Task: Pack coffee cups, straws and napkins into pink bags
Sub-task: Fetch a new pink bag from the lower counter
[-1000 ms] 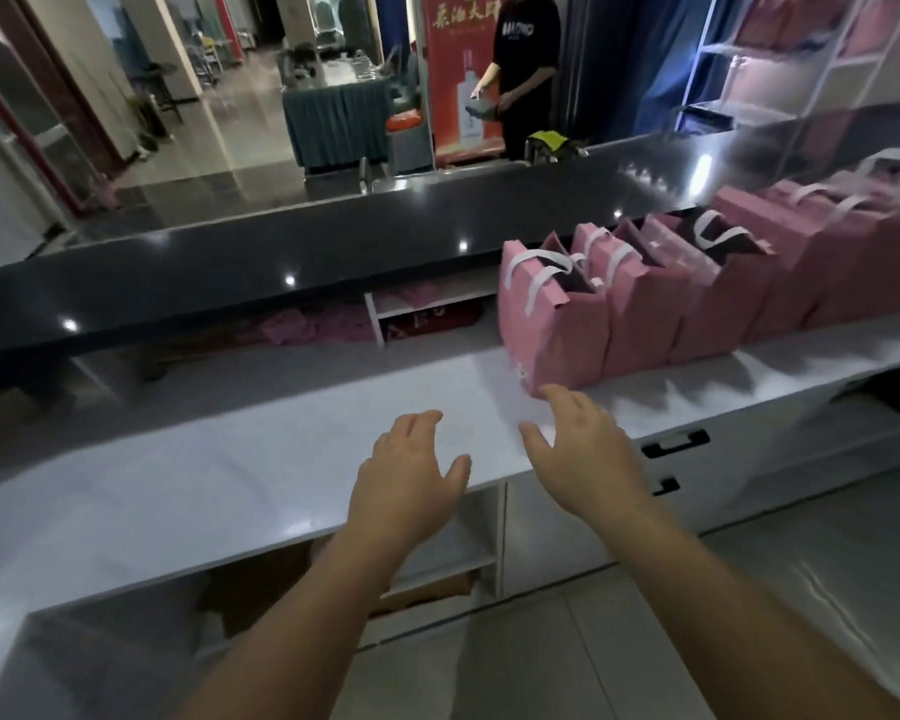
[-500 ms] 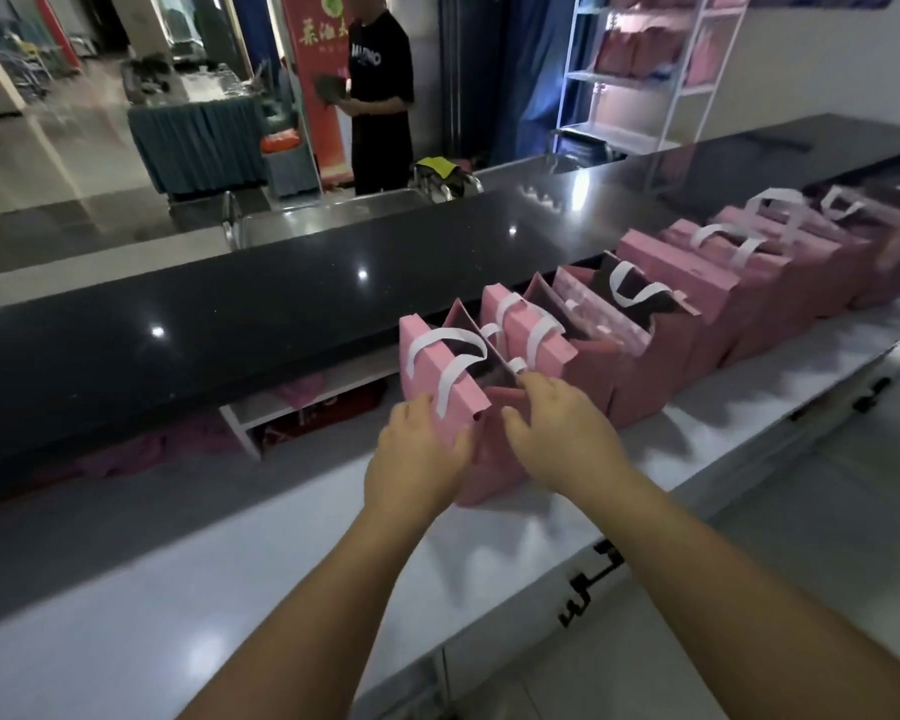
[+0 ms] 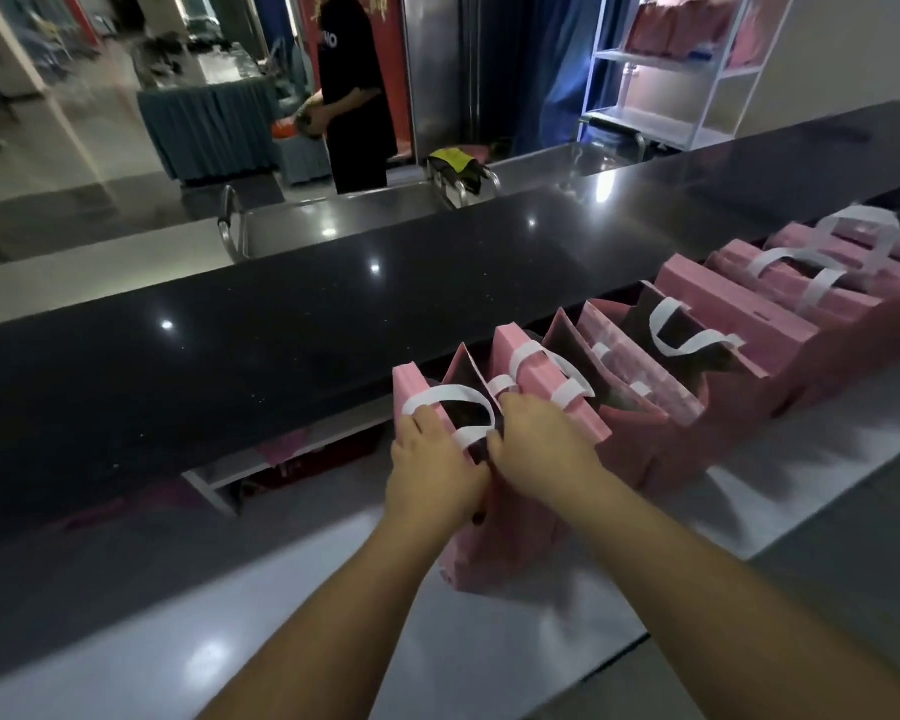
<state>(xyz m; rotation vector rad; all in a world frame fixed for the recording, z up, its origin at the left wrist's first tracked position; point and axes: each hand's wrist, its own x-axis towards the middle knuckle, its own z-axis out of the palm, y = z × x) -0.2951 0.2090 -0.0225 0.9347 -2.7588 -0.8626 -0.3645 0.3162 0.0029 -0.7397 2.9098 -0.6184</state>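
Head view: your left hand [image 3: 430, 472] and right hand [image 3: 539, 449] both grip the mouth of the nearest pink bag [image 3: 468, 517], at the left end of the bag row [image 3: 723, 345] near the white counter's [image 3: 281, 615] front edge. Risks: pull too hard and the paper rim tears or the white handle [image 3: 450, 400] snags; the bag could tip off the edge or knock its neighbour. Vs 0.5 s ago: fingers sit deeper in the opening, mouth spread wider. No cups, straws or napkins visible.
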